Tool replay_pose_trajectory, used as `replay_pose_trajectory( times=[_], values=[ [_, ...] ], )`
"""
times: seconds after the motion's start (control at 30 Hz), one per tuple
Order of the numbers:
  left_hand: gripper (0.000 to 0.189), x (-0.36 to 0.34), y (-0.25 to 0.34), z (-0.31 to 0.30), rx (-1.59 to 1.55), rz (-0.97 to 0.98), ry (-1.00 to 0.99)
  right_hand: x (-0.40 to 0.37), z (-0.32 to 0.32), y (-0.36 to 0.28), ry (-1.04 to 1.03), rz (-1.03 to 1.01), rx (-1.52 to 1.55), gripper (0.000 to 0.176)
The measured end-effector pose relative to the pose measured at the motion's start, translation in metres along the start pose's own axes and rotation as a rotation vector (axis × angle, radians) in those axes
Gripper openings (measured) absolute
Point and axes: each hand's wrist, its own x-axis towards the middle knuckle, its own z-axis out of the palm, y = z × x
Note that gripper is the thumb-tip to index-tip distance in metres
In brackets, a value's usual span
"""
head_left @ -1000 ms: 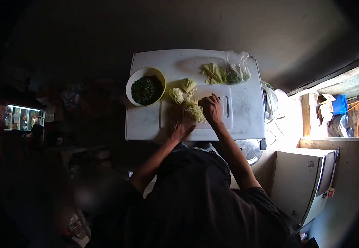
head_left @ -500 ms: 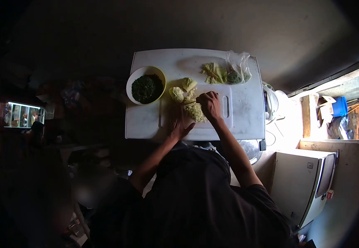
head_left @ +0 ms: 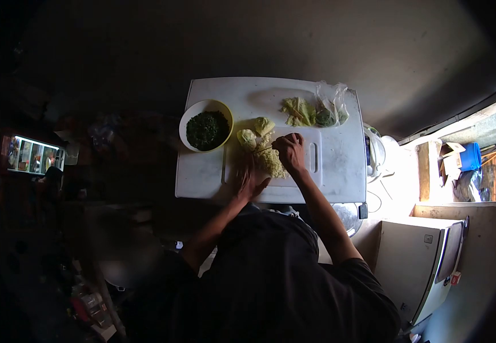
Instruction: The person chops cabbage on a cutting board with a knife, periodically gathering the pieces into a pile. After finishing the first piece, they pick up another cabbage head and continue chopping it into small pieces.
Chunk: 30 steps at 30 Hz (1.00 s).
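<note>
A white cutting board [head_left: 310, 171] lies on a white table [head_left: 202, 171]. My right hand [head_left: 290, 151] is closed around a knife [head_left: 265, 148] whose blade points left over a pile of chopped pale cabbage [head_left: 272, 163]. My left hand [head_left: 249, 178] rests flat on the board's near left part, fingers spread, beside the pile. Two cabbage chunks [head_left: 247, 139] sit just beyond the knife at the board's far left.
A yellow-rimmed bowl of chopped dark greens [head_left: 206, 130] stands left of the board. Cabbage leaves [head_left: 298, 110] and a clear plastic bag [head_left: 330, 108] lie at the table's far side. A white appliance [head_left: 425, 263] and a lit doorway [head_left: 465, 160] are on the right.
The view shifted slightly, so the table sits lower in frame. My right hand and the knife stay over the chopped cabbage with small movement; my left hand remains on the board.
</note>
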Motion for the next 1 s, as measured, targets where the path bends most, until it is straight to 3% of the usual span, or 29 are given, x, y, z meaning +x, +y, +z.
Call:
replay_pose_trajectory(
  times=[0.03, 0.1, 0.17, 0.23, 0.3, 0.37, 0.4, 0.53, 0.63, 0.67, 0.7, 0.77, 0.93, 1.0],
  values=[
    [0.115, -0.001, 0.002, 0.000, -0.001, -0.001, -0.001, -0.009, 0.008, 0.005, -0.001, 0.000, 0.000, 0.014],
    [0.117, 0.003, 0.003, -0.001, -0.080, 0.142, 0.198, -0.010, 0.013, 0.009, 0.007, -0.021, -0.002, 0.014],
    [0.116, -0.002, 0.001, -0.001, -0.121, 0.080, 0.139, -0.005, 0.008, 0.006, -0.081, -0.010, 0.002, 0.014],
    [0.116, 0.001, -0.001, 0.001, 0.101, 0.032, 0.065, 0.007, 0.004, 0.007, -0.010, 0.001, 0.018, 0.013],
    [0.113, -0.001, 0.002, -0.001, 0.032, 0.027, 0.089, -0.003, 0.015, 0.011, 0.014, 0.026, 0.063, 0.013],
    [0.113, 0.007, -0.003, 0.000, -0.044, 0.154, 0.208, 0.001, 0.009, 0.008, -0.033, -0.033, 0.017, 0.014],
    [0.116, 0.002, -0.003, 0.003, 0.130, 0.114, 0.171, 0.006, 0.010, 0.006, -0.032, -0.025, -0.046, 0.014],
    [0.117, -0.003, -0.008, 0.011, 0.059, 0.070, 0.098, 0.006, 0.018, 0.007, -0.042, 0.018, -0.023, 0.014],
    [0.117, 0.003, -0.003, -0.001, 0.088, 0.135, 0.187, 0.001, 0.018, 0.011, -0.092, 0.019, 0.000, 0.015],
    [0.117, 0.001, -0.017, 0.015, 0.488, 0.140, 0.086, 0.005, 0.012, 0.007, -0.102, 0.026, -0.078, 0.015],
    [0.117, 0.003, -0.013, 0.010, 0.483, 0.141, 0.083, 0.000, 0.014, 0.009, -0.106, 0.029, -0.080, 0.015],
    [0.115, 0.004, -0.002, 0.000, -0.123, 0.153, 0.196, -0.013, 0.018, 0.011, -0.050, 0.036, -0.009, 0.012],
    [0.108, 0.000, -0.003, 0.001, 0.089, 0.155, 0.133, -0.011, -0.008, 0.001, -0.035, -0.008, -0.012, 0.011],
    [0.108, -0.003, 0.000, -0.001, -0.015, 0.101, 0.067, -0.015, -0.015, -0.003, -0.050, 0.026, -0.005, 0.009]
  ],
)
